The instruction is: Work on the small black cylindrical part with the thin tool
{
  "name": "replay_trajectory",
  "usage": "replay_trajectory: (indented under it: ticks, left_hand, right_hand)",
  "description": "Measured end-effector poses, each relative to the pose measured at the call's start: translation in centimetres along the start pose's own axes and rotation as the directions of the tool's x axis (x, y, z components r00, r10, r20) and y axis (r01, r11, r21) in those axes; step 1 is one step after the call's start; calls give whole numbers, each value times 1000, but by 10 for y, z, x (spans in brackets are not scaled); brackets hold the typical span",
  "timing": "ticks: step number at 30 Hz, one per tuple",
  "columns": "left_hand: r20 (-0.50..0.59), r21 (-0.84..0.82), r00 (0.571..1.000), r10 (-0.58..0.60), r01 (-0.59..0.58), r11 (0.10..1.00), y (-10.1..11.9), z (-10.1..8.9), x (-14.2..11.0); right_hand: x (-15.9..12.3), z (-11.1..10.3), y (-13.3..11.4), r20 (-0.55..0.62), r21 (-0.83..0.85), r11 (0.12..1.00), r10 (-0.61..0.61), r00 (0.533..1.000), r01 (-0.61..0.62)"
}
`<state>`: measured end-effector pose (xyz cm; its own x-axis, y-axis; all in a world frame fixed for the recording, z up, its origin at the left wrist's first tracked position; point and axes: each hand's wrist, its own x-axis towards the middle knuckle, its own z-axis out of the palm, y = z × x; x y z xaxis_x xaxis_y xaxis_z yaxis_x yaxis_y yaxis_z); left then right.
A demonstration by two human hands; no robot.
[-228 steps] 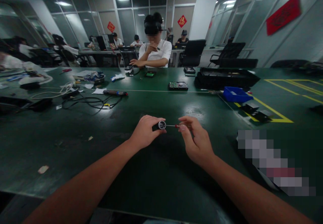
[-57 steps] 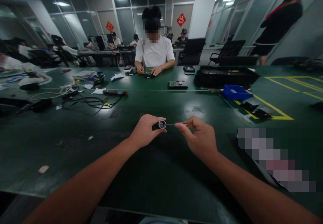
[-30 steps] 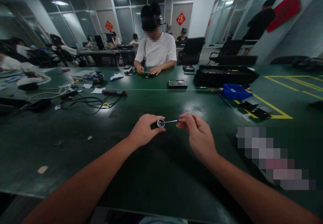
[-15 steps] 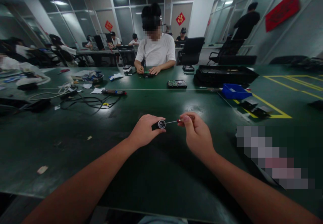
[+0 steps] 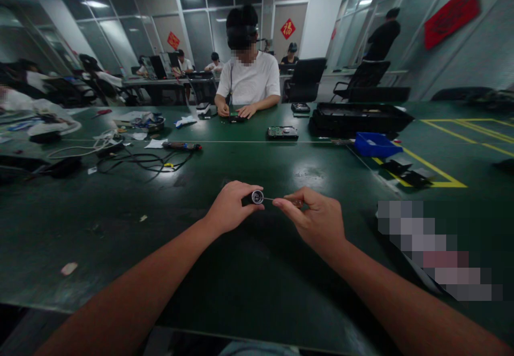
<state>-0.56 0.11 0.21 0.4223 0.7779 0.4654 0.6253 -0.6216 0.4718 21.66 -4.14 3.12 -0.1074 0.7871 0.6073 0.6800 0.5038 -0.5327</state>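
Screwdriver (image 5: 297,203) sits in the right hand (image 5: 321,217), fingers curled round it, its shaft at the open, silver-rimmed end of 1 black cylinder (image 5: 257,197), which the left hand (image 5: 229,207) grips between thumb and fingers over the green table (image 5: 140,275). Beyond, 1 blue bin (image 5: 379,150) holds something pale, too blurred to name; the black tray (image 5: 353,129) has unclear contents.

Screwdriver shaft (image 5: 269,199) shiny metal; cylinder end (image 5: 257,197) metallic; tabletop (image 5: 160,201) smooth, glossy; bin (image 5: 373,146) plastic.

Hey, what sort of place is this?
Likely an electronics workshop: an exposed circuit board lies on the long green bench, the right hand holds a thin screwdriver, and a co-worker works on a small part opposite.
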Motion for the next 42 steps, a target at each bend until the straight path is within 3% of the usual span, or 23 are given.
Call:
replay_trajectory:
  ticks: [9, 13, 16, 19, 21, 23, 25, 29, 34, 42]
  left_hand:
    - [-1, 12, 1000, 0, 0, 1000, -1, 0, 1]
    - [-11, 4, 1000, -8, 8, 1000, -1, 0, 1]
    - [-33, -13, 999, -23, 22, 1000, -1, -1, 1]
    - [-26, -35, 1000, 3, -4, 999, -2, -2, 1]
    - [-17, -38, 999, 32, -33, 999, -3, -2, 2]
    - [-15, -18, 999, 36, -36, 999, -3, -2, 2]
    - [-14, 5, 1000, 13, -13, 1000, -3, -2, 2]
    - [-21, 7, 1000, -17, 17, 1000, -2, -2, 2]
    - [-5, 8, 1000, -2, 2, 1000, -2, -1, 1]
    - [3, 27, 1000, 27, -27, 999, -2, -1, 1]
  right_hand:
    - [1, -3, -5, 143, 104, 989, -120, 982, 106]
    - [-1, -2, -4, 122, 224, 974, 10, 993, -37]
    - [1, 6, 1, 95, 456, 866, 183, 978, -207]
    - [7, 15, 11, 100, 637, 693, 359, 928, -337]
    - [11, 19, 19, 172, 733, 526, 470, 866, -431]
    - [14, 22, 25, 266, 749, 440, 486, 833, -495]
    - [14, 22, 27, 214, 746, 478, 486, 847, -463]
    - [9, 19, 20, 28, 648, 684, 417, 908, -334]
    - [5, 12, 5, -5, 446, 859, 285, 958, -253]
    - [4, 1, -1, 16, 124, 984, 129, 992, -130]
